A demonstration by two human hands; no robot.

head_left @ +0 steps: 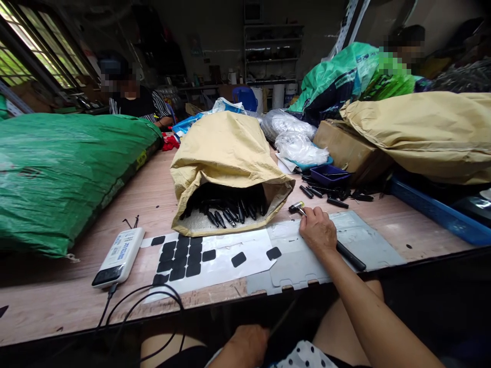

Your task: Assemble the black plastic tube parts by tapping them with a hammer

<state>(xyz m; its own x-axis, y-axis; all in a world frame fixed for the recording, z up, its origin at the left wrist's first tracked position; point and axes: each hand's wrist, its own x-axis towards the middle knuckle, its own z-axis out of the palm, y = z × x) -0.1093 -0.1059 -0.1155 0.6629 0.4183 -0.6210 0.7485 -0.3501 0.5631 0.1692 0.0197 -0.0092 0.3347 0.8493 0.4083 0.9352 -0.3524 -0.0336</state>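
My right hand (319, 229) rests on the grey plastic sheet, its fingers closed around the metal shaft of a small hammer (351, 256). The hammer's head, with a yellow face, points toward the paper sack; its black handle sticks out behind my wrist. My left hand (248, 343) is low over my lap, below the table edge, with its fingers curled. A dim thin shape extends from it, too dark to name. Ahead lies an open tan sack (226, 148) with several black pen-shaped parts (240, 209) in its mouth. Black rounded square pads (194, 255) lie on white sheeting.
A white power bank (121, 255) with a black cable stands left. A big green sack (69, 174) fills the left side. Right are a purple tray (330, 175), loose black parts, a cardboard box (349, 145) and a blue tray (433, 212). Two people sit beyond.
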